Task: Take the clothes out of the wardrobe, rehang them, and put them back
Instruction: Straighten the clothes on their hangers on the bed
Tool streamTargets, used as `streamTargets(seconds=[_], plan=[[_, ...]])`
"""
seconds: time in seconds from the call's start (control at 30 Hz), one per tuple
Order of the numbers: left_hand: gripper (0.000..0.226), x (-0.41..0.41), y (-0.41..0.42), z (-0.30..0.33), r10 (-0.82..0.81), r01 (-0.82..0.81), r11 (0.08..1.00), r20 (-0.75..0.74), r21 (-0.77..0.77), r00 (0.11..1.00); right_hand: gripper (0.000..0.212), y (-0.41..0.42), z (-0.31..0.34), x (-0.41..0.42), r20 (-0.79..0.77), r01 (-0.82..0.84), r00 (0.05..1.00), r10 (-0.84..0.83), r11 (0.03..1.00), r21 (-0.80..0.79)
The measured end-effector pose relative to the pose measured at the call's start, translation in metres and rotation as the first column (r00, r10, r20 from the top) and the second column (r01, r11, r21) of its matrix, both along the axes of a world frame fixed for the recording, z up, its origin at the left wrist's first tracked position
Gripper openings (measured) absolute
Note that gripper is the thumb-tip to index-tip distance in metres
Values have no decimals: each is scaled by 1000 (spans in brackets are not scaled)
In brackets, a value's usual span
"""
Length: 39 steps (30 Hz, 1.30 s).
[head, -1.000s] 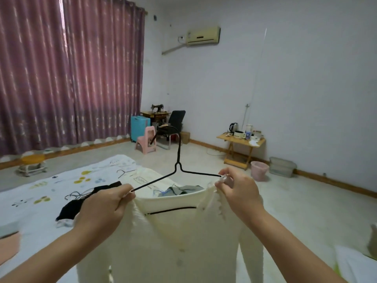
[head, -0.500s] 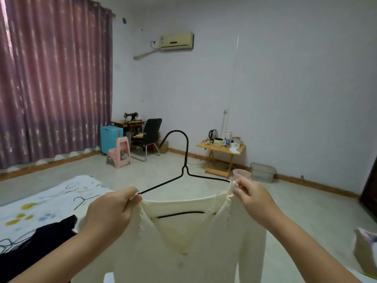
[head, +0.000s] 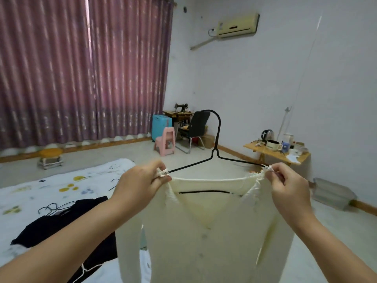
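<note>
With fingers curled, the left hand (head: 140, 181) pinches a small white clip at the left end of a thin black wire hanger (head: 216, 154); the right hand (head: 285, 184) pinches the clip at the right end. A cream knit cardigan (head: 214, 231) hangs from the hanger, held up in the air over the bed edge. Below left, a black garment (head: 61, 227) and loose wire hangers (head: 53, 208) lie on the white floral bedsheet (head: 61, 186). Farther off: pink plastic chair (head: 166, 140), wooden tabletop (head: 275, 153) carrying a kettle, purple curtains (head: 81, 68).

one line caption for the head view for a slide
Both hands, left and right, pinch a cream cardigan onto a black wire hanger.
</note>
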State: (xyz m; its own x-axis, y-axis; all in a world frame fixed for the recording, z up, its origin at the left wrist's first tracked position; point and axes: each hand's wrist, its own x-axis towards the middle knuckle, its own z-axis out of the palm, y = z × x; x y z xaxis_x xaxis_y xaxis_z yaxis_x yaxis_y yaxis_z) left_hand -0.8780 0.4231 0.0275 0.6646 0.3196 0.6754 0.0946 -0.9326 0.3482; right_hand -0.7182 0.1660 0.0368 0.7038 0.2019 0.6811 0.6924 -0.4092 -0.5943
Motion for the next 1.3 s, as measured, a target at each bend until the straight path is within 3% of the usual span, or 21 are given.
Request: streamTargets(seconds=[0.3, 0.4, 0.5, 0.7, 0.83, 1.0, 1.3], plan=[[28, 35, 24, -3, 40, -71, 987, -205, -146, 978, 16, 50, -2, 100, 4, -217, 976, 217, 976, 15], [16, 44, 55, -16, 75, -113, 988, -317, -102, 945, 15, 83, -15, 131, 9, -259, 966, 259, 966, 9], [30, 59, 84, -37, 123, -144, 989, -389, -27, 913, 14, 119, -32, 158, -19, -294, 955, 295, 956, 4], [43, 95, 151, -85, 188, -220, 975, -388, -41, 902, 14, 203, -71, 216, -128, -319, 940, 317, 948, 8], [32, 122, 194, -103, 229, -283, 956, -403, -78, 886, 14, 259, -96, 246, -199, -318, 930, 310, 948, -9], [37, 156, 248, -114, 343, -399, 914, -385, -74, 857, 12, 335, -111, 283, -245, -381, 900, 361, 924, -36], [25, 224, 360, -155, 521, -582, 813, -433, -11, 736, 21, 479, -153, 358, -303, -464, 864, 401, 869, -171]])
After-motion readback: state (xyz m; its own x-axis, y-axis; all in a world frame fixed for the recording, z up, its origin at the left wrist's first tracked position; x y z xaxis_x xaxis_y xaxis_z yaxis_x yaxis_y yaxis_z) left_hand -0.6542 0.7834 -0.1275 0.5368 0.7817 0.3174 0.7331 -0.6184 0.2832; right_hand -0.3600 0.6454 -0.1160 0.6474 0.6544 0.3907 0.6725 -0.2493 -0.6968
